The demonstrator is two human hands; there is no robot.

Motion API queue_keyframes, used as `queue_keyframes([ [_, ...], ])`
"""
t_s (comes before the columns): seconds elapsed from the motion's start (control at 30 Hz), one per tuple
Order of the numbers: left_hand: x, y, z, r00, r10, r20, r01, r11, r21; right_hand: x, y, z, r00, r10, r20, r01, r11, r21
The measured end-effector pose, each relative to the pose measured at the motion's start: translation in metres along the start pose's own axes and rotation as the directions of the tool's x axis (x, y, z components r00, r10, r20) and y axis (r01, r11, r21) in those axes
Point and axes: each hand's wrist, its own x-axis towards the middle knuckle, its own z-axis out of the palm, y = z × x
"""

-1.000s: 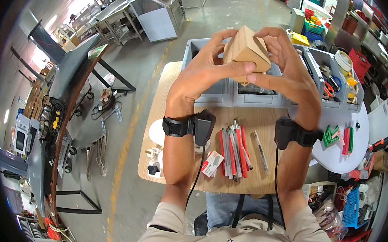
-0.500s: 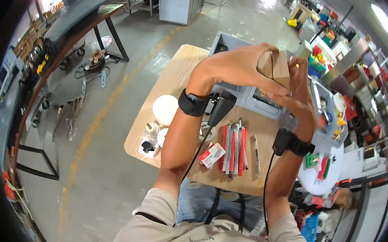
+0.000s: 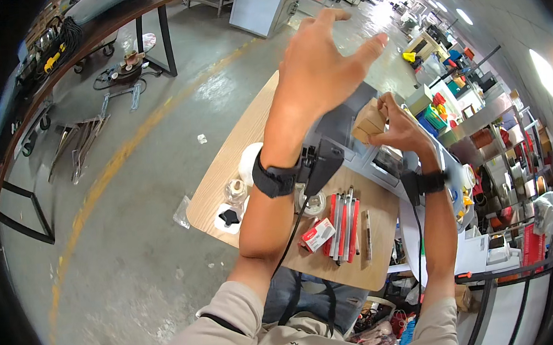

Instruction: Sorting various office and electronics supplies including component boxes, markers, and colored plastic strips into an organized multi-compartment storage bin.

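My left hand (image 3: 317,70) is raised high with fingers apart and nothing in it, its thumb stretched toward the right. My right hand (image 3: 403,126) grips a brown cardboard box (image 3: 367,120) over the grey divided bins (image 3: 369,171). Below my forearms, the light wooden table (image 3: 222,181) carries red and grey pens (image 3: 340,226), a single pen (image 3: 368,233), a small red-and-white box (image 3: 319,233), a round white object (image 3: 250,158) and small glass containers (image 3: 235,190), partly hidden by my left arm.
A dark-framed workbench (image 3: 167,39) with cables runs along the left. A yellow line (image 3: 124,148) crosses the floor beside metal pieces (image 3: 85,138). A metal cabinet (image 3: 252,11) stands ahead. Crowded shelving (image 3: 500,157) fills the right side.
My left hand has let go of the cardboard box and risen forward and left, opening. My right hand still holds the box. The view has turned.
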Motion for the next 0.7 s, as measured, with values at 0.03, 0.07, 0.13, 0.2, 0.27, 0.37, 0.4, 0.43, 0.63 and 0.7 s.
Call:
queue_keyframes([
  [0.03,-0.001,0.003,0.001,1.000,0.003,0.008,-0.002,1.000,-0.006,0.008,0.006,0.001,0.999,-0.035,-0.010,0.035,0.999,-0.001],
  [0.07,-0.004,0.003,-0.001,1.000,0.016,-0.019,-0.016,1.000,-0.006,0.018,0.010,0.008,0.999,-0.036,-0.008,0.036,0.999,0.007],
  [0.13,-0.008,0.009,-0.008,0.998,0.036,-0.044,-0.036,0.999,-0.006,0.038,0.018,0.019,0.995,-0.087,0.038,0.089,0.995,-0.049],
  [0.2,-0.012,0.015,-0.014,0.998,0.012,-0.066,-0.013,1.000,-0.019,0.056,0.033,0.037,0.992,-0.106,0.075,0.116,0.985,-0.132],
  [0.27,-0.013,0.021,-0.015,0.998,-0.011,-0.055,0.011,1.000,-0.003,0.071,0.053,0.051,0.988,-0.114,0.106,0.135,0.967,-0.215],
  [0.37,-0.011,0.020,-0.014,0.997,-0.034,-0.064,0.037,0.998,0.044,0.089,0.062,0.064,0.971,-0.054,0.232,0.122,0.950,-0.286],
  [0.4,-0.011,0.018,-0.014,0.996,-0.029,-0.086,0.035,0.997,0.073,0.090,0.060,0.065,0.971,-0.054,0.234,0.120,0.953,-0.277],
  [0.43,-0.011,0.016,-0.014,0.996,-0.032,-0.078,0.038,0.996,0.079,0.091,0.059,0.067,0.972,-0.053,0.231,0.121,0.949,-0.293],
  [0.63,-0.007,0.009,-0.006,0.998,-0.049,-0.042,0.054,0.992,0.116,0.092,0.063,0.076,0.984,-0.031,0.177,0.101,0.911,-0.400],
  [0.7,-0.005,0.007,-0.001,0.997,-0.069,-0.014,0.070,0.995,0.069,0.093,0.064,0.078,0.989,-0.012,0.150,0.077,0.894,-0.441],
])
